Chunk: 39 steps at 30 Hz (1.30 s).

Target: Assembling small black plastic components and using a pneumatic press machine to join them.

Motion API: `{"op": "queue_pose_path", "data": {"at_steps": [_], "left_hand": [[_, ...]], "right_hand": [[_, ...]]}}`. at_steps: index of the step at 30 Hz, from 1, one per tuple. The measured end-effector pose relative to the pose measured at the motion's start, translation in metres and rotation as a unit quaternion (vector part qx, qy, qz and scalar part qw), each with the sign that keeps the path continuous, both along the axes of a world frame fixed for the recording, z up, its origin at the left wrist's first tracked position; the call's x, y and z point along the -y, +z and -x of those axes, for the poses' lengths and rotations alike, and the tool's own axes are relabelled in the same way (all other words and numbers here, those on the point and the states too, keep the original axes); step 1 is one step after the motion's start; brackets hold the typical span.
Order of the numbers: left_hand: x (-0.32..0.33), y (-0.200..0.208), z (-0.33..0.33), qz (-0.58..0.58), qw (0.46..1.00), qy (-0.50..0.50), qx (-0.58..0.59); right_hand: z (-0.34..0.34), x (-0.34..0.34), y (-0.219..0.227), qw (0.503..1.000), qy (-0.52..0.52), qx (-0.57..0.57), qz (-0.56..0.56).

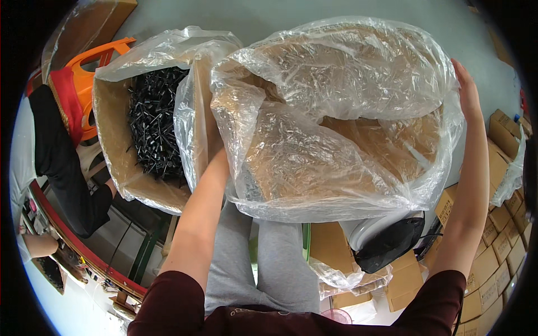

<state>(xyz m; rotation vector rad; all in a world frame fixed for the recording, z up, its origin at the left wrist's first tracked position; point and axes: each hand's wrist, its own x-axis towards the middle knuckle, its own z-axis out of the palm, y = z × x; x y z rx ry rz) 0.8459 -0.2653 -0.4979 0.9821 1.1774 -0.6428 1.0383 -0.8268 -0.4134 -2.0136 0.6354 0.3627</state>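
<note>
My right hand (468, 92) lies flat and open against the right side of a big cardboard box (358, 134). The fingers point up along the wall and press on it. My left hand (219, 154) goes in at the left side of the same box. A clear plastic bag (314, 162) hides most of it, so I cannot tell if its fingers are bent or straight. I think both hands push in from the two sides to keep the box up, because it sits in front of me above my grey trousers (263, 263), and I see nothing under it.

The clear plastic bag lines the box and hangs over its rim. It is wrinkled and shiny. I can see brown cardboard through it and no load inside, as far as I can tell.

A second cardboard box (115, 140) touches the left side of my box. It has its own plastic liner and holds a heap of small black parts (154, 123). So there is no room to move left.

On the right there is open grey floor (482, 33) past my hand. Lower on the right lie many small cartons (493, 269). A black bag (389, 243) lies under the near edge of my box, beside my knees. At the far left sit an orange plastic stool (92, 61) and another person in a black sleeve (61, 168).
</note>
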Motion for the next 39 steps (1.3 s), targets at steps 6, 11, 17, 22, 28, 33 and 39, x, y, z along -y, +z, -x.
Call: {"op": "queue_pose_path", "data": {"at_steps": [6,11,17,22,28,33,39], "left_hand": [[-0.021,0.042,0.078,0.088,0.995,0.05,-0.022],[-0.036,-0.005,0.119,-0.049,0.996,-0.078,0.003],[-0.052,-0.115,0.199,-0.342,0.743,-0.572,0.067],[-0.058,-0.071,0.22,-0.259,0.899,-0.349,-0.043],[-0.019,0.073,0.225,-0.019,0.985,-0.161,0.052],[0.03,0.072,0.231,0.124,0.947,-0.291,0.059],[0.046,0.043,0.229,-0.081,0.838,-0.525,0.125]], "right_hand": [[0.073,0.023,-0.014,0.998,-0.064,0.003,-0.002],[0.056,0.031,-0.046,0.99,-0.105,-0.076,-0.05],[-0.005,0.039,-0.076,0.945,-0.324,0.029,-0.042],[0.09,0.004,-0.052,0.964,-0.222,0.009,0.147],[0.241,-0.159,0.024,0.854,0.027,0.25,0.455],[0.37,-0.319,0.062,0.978,-0.159,0.099,0.096],[0.391,-0.337,0.057,0.841,-0.467,-0.133,-0.239]]}}
